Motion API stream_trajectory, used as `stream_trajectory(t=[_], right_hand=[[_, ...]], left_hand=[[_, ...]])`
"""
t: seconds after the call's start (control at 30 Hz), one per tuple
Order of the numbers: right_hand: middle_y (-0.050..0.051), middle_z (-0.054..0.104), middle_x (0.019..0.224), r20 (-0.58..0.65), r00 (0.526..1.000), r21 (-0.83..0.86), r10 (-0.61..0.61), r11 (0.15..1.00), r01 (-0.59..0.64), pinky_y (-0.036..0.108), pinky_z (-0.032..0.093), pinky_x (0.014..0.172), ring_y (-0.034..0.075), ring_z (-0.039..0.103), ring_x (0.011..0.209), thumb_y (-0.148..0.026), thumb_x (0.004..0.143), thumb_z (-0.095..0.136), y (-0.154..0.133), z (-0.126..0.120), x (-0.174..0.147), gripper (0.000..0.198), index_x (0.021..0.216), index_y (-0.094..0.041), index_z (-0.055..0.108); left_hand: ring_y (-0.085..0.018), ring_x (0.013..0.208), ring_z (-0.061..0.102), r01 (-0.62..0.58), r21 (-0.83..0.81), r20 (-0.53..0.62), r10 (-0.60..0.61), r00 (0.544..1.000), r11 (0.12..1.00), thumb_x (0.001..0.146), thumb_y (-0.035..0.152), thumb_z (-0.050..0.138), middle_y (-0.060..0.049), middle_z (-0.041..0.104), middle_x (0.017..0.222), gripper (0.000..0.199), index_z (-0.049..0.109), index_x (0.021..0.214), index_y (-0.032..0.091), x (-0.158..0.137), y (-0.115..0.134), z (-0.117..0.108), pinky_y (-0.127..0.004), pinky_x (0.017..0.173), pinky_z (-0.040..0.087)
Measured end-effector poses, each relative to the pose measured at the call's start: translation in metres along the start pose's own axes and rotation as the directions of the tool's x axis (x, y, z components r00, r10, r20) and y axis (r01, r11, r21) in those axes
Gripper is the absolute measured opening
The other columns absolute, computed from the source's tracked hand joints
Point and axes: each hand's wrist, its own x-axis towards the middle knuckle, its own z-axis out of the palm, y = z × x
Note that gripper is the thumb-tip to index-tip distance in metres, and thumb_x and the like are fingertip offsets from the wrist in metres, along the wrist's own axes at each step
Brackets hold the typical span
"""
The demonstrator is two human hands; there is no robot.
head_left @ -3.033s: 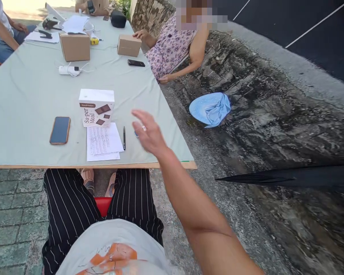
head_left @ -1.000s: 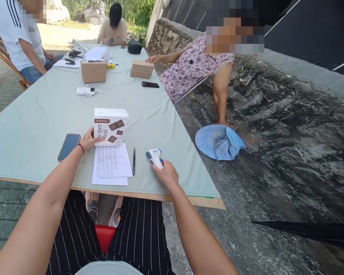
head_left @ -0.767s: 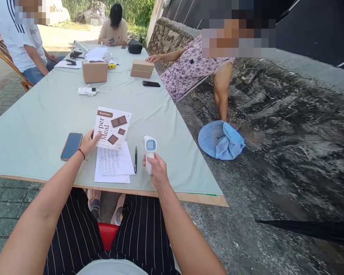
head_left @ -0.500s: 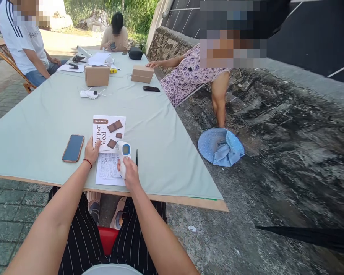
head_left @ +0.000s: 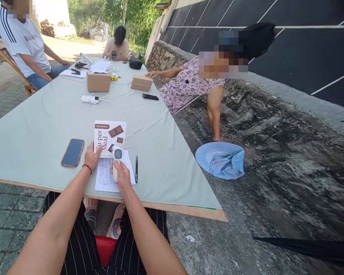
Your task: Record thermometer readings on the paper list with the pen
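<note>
My left hand point(head_left: 92, 156) grips the lower left edge of a white box point(head_left: 109, 131) printed with brown bars and the words "NutriMotion" and "Meal". In my right hand point(head_left: 122, 175) is a white infrared thermometer point(head_left: 118, 154), its blue-rimmed screen facing up, the fingers wrapped round its handle. The thermometer's head overlaps the box's lower right corner from my view; I cannot tell whether they touch. Under both lie sheets of paper point(head_left: 103, 181) with handwriting. A black pen point(head_left: 137, 169) rests right of the papers, and a smartphone point(head_left: 72, 152) lies left of my left hand.
The cloth-covered table point(head_left: 166, 168) carries a cardboard box point(head_left: 98, 82), a smaller one point(head_left: 141, 82) under a person's hand, a white device with a cable point(head_left: 90, 99), a black phone point(head_left: 150, 97) and a black case point(head_left: 135, 63). Three people sit around. A blue hat point(head_left: 220, 160) is at the right.
My right hand has moved the thermometer left, closer in front of the box, baring more of the paper's right side. The person at the right has shifted the blue hat. The view has tilted slightly up.
</note>
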Motion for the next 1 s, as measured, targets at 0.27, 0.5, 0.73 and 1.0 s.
stream_trajectory(t=[0.27, 0.5, 0.73, 1.0], right_hand=[[-0.005, 0.051, 0.059, 0.004, 1.0, 0.011, 0.008, 1.0, -0.008, 0.026, 0.031, 0.049, 0.012, 0.042, 0.052, -0.062, 0.069, 0.069, -0.003, -0.001, -0.001, 0.042, 0.077, -0.023, 0.055], [-0.004, 0.054, 0.059, -0.002, 1.0, -0.004, 0.001, 1.0, -0.001, 0.026, 0.034, 0.051, 0.012, 0.044, 0.053, -0.064, 0.07, 0.069, 0.0, 0.0, -0.002, 0.044, 0.074, -0.023, 0.055], [-0.004, 0.054, 0.058, 0.023, 0.999, 0.005, 0.035, 0.999, -0.035, 0.026, 0.034, 0.05, 0.012, 0.044, 0.053, -0.063, 0.066, 0.073, -0.006, 0.0, -0.004, 0.046, 0.072, -0.022, 0.054], [-0.006, 0.051, 0.056, -0.036, 0.999, -0.061, -0.02, 0.998, 0.017, 0.026, 0.032, 0.052, 0.01, 0.04, 0.051, -0.062, 0.067, 0.073, -0.014, -0.012, -0.023, 0.045, 0.072, -0.021, 0.054]], left_hand=[[-0.03, 0.107, 0.061, 0.028, 0.037, 0.018, -0.029, 0.999, 0.999, 0.087, 0.06, 0.054, -0.011, 0.067, 0.113, 0.052, 0.059, 0.12, 0.021, 0.0, 0.003, 0.001, -0.044, 0.092, 0.047], [-0.029, 0.098, 0.063, 0.052, 0.115, -0.021, -0.05, 0.999, 0.992, 0.083, 0.06, 0.06, -0.008, 0.068, 0.101, 0.051, 0.061, 0.118, 0.024, 0.0, 0.007, 0.004, -0.041, 0.087, 0.047], [-0.031, 0.102, 0.063, 0.075, 0.135, 0.013, -0.078, 0.997, 0.988, 0.075, 0.056, 0.071, -0.01, 0.067, 0.11, 0.059, 0.057, 0.122, 0.022, 0.001, 0.006, 0.004, -0.041, 0.084, 0.049], [-0.03, 0.108, 0.063, 0.069, 0.119, -0.01, -0.068, 0.998, 0.99, 0.079, 0.054, 0.067, -0.01, 0.068, 0.116, 0.056, 0.056, 0.123, 0.022, 0.001, 0.005, 0.006, -0.044, 0.089, 0.051]])
